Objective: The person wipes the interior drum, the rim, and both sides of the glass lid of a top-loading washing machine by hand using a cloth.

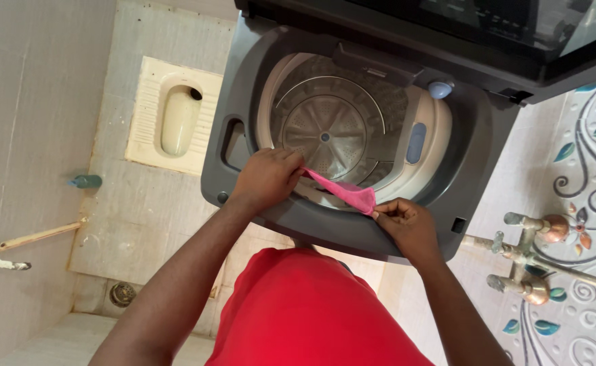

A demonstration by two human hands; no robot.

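Hands [269, 177] [403, 218] with pink cloth [344, 192] over washer drum [325, 129].

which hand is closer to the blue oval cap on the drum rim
Right. The right hand pinches the pink cloth at the washer's front edge, just below the blue oval cap. The left hand grips the cloth's other end, farther off to the cap's left.

A floor-level squat toilet [175, 115] sits left of the machine; metal taps [538, 261] project from the patterned tiled wall [592, 169] at right.
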